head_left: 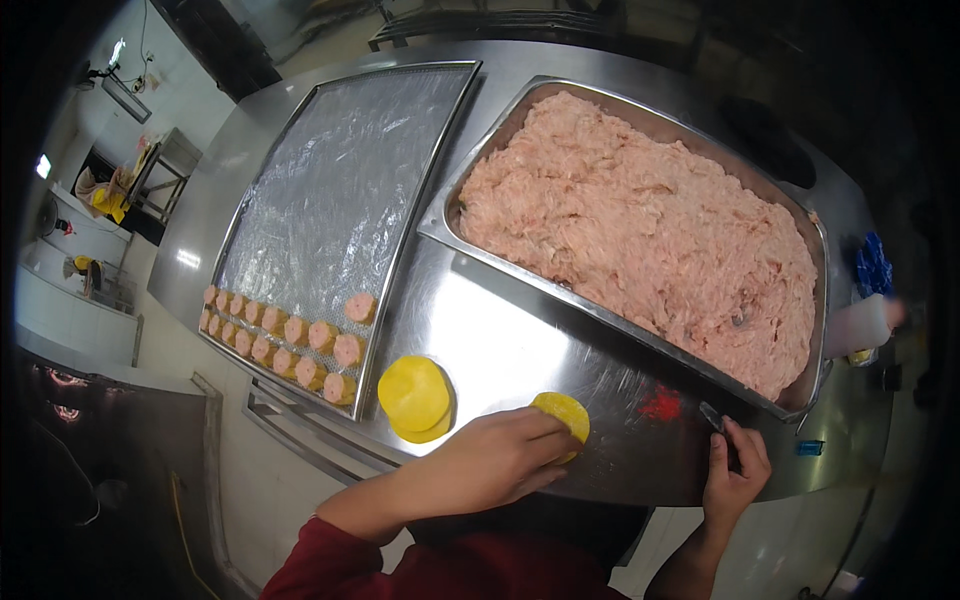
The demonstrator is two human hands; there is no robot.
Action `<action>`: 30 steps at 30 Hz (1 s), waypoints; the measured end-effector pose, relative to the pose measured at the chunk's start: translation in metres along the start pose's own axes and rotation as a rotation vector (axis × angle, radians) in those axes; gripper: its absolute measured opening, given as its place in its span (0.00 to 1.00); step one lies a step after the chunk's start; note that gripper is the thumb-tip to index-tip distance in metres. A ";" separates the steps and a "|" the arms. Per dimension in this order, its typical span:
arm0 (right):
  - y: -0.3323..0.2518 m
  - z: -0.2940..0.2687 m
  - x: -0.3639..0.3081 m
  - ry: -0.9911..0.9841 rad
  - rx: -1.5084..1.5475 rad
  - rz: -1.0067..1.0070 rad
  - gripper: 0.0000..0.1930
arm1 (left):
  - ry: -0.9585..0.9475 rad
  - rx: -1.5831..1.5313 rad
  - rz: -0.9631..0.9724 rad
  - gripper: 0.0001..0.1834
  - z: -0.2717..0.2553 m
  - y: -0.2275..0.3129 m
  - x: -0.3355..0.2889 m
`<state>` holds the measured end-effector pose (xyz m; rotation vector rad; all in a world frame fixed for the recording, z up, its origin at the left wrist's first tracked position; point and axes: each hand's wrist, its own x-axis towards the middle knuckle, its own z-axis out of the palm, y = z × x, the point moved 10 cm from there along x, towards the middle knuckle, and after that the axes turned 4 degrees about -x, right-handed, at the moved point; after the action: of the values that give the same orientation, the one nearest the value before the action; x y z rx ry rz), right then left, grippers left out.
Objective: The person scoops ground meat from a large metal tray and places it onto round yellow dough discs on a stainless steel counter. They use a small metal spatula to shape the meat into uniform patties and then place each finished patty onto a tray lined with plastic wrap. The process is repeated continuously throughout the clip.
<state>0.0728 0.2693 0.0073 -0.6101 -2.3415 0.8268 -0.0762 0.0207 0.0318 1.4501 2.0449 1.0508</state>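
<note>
My left hand is closed, its fingertips gripping the lower side of a round yellow dough wrapper at the table's near edge. To its left, a small stack of the same yellow wrappers lies on the steel. In my right hand, the fingers are wrapped round a small flat spatula, whose grey tip points up and to the left. Pale pink minced meat fills a deep steel pan beyond both hands. A small patch of red bits sits between the hands.
Left of the pan, a plastic-lined tray carries rows of open-topped yellow dumplings along its near end. By the pan's right end are a bottle and a blue crumpled wrapper. A small blue item lies near the right edge.
</note>
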 end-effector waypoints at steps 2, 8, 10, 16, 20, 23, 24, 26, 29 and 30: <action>-0.002 0.000 0.001 0.000 0.016 -0.027 0.11 | -0.017 0.054 -0.050 0.13 0.015 -0.007 0.013; 0.005 0.001 0.003 -0.029 0.091 0.012 0.11 | -0.092 0.016 -0.154 0.11 0.025 -0.022 0.027; 0.008 0.000 0.004 -0.031 0.117 0.038 0.11 | -0.080 -0.019 -0.166 0.10 0.024 -0.023 0.029; 0.007 -0.002 0.006 -0.011 0.182 0.051 0.10 | 0.017 -0.075 -0.164 0.07 0.008 -0.022 0.027; 0.000 -0.002 0.007 -0.039 0.209 0.033 0.11 | 0.017 -0.065 -0.176 0.06 0.005 -0.025 0.025; -0.027 0.016 0.002 -0.179 0.142 -0.106 0.13 | 0.018 -0.082 -0.198 0.06 0.004 -0.028 0.022; -0.038 0.024 -0.002 -0.240 0.123 -0.156 0.14 | 0.017 -0.085 -0.208 0.06 0.004 -0.028 0.021; -0.064 0.039 -0.011 -0.314 0.072 -0.321 0.16 | 0.021 -0.092 -0.224 0.06 0.005 -0.030 0.020; -0.087 0.058 -0.023 -0.429 0.036 -0.467 0.16 | 0.038 -0.109 -0.243 0.06 0.006 -0.030 0.017; -0.091 0.063 -0.024 -0.432 0.032 -0.488 0.16 | 0.044 -0.116 -0.249 0.06 0.007 -0.030 0.016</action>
<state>0.0295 0.1651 0.0194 0.1821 -2.6834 0.8159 -0.0958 0.0324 0.0054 1.0914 2.0920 1.0843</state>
